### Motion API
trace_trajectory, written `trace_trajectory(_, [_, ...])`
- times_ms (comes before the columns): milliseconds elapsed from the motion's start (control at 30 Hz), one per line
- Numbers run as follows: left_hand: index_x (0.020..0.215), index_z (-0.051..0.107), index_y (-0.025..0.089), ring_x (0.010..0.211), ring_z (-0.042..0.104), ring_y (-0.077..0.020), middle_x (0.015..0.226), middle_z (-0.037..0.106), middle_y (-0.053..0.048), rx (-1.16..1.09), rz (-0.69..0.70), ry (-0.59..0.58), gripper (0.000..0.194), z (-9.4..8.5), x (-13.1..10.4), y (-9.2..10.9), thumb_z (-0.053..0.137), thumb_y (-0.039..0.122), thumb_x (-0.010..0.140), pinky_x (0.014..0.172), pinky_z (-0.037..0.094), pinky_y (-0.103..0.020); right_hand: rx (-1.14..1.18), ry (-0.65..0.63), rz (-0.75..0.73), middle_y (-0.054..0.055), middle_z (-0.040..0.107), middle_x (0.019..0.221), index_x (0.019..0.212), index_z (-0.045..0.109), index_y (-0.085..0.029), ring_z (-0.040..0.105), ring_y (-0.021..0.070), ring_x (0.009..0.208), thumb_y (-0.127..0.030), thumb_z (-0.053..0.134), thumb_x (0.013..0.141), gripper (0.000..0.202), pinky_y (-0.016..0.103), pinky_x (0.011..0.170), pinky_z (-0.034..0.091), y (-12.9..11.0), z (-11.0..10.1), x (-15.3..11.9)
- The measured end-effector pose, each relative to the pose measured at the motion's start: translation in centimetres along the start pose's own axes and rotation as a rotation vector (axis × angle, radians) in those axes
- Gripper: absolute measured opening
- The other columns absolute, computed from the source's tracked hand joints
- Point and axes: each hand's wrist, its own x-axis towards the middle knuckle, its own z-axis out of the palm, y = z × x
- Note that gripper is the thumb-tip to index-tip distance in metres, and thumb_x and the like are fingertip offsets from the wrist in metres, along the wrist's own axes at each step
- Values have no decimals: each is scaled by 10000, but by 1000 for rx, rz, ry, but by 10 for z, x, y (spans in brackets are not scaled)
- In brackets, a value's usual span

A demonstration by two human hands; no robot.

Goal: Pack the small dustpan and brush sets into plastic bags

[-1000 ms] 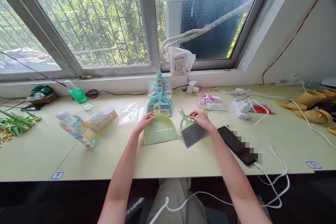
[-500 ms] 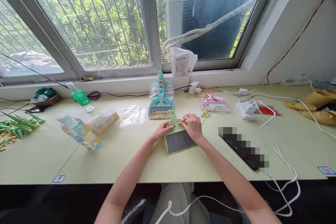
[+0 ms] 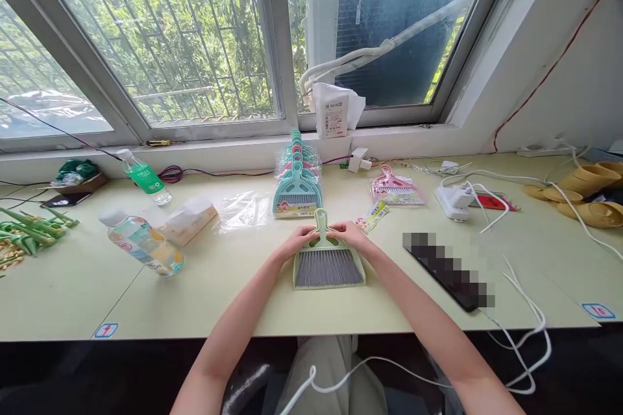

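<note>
A light green dustpan (image 3: 363,275) lies on the table in front of me with a small hand brush (image 3: 327,267) nested in it, grey bristles toward me and handles away. My left hand (image 3: 296,242) grips the set at the left of the handle base. On the opposite side my right hand (image 3: 351,236) holds it the same way, fingers closed around the edge. Just beyond the right hand a yellow-green printed card (image 3: 373,216) lies flat. Behind the set stands a row of teal and pink packaged dustpan sets (image 3: 297,189).
A pink packaged set (image 3: 395,188) lies at the back right. A dark, pixelated device (image 3: 445,272) and white cables lie to the right, near a power strip (image 3: 455,201). Leftward are a clear plastic bag (image 3: 244,212), a tissue pack (image 3: 191,219) and two bottles (image 3: 146,178).
The dustpan and brush have turned from a slant to square with me and shifted slightly left. My right hand has moved down from above the brush to the set's right side.
</note>
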Motion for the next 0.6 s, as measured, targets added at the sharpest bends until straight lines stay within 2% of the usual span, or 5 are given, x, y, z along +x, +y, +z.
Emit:
trace_trajectory(233, [837, 674, 103, 616, 431, -123, 643, 509, 2, 61, -5, 21, 399, -3, 2, -2, 621, 493, 773, 581, 291, -254, 70, 88, -18, 79, 753, 855, 847, 748, -136, 699, 270, 867, -332, 767, 539, 365, 374, 812, 529, 14, 11, 8])
trace_trajectory(400, [1073, 656, 186, 866, 572, -201, 897, 655, -51, -69, -100, 101, 418, -8, -1, -1, 633, 483, 779, 725, 405, -281, 113, 241, -16, 103, 746, 935, 918, 736, -141, 695, 248, 909, -312, 773, 565, 394, 362, 846, 532, 8, 10, 7])
trace_trajectory(467, [1117, 645, 210, 968, 584, -236, 1007, 667, -70, -147, -170, 52, 438, -13, -2, -3, 662, 467, 762, 792, 424, -311, 101, 266, -50, 102, 741, 967, 950, 730, -153, 687, 241, 939, -370, 741, 636, 382, 368, 874, 523, 5, 1, 7])
trace_trajectory(533, [1111, 652, 197, 1009, 590, -265, 1045, 669, -88, -207, -188, 8, 449, -18, -2, -5, 695, 442, 738, 839, 428, -345, 30, 263, -110, 96, 730, 1018, 982, 721, -169, 672, 239, 981, -459, 610, 775, 373, 387, 890, 516, 5, -13, 8])
trace_trajectory(600, [1135, 642, 198, 1046, 586, -286, 1078, 666, -95, -245, -162, 51, 472, -21, -2, -6, 710, 424, 726, 876, 425, -372, -147, 333, -170, 95, 684, 1148, 1049, 699, -188, 616, 239, 1100, -463, 440, 888, 410, 410, 942, 483, 7, -31, 9])
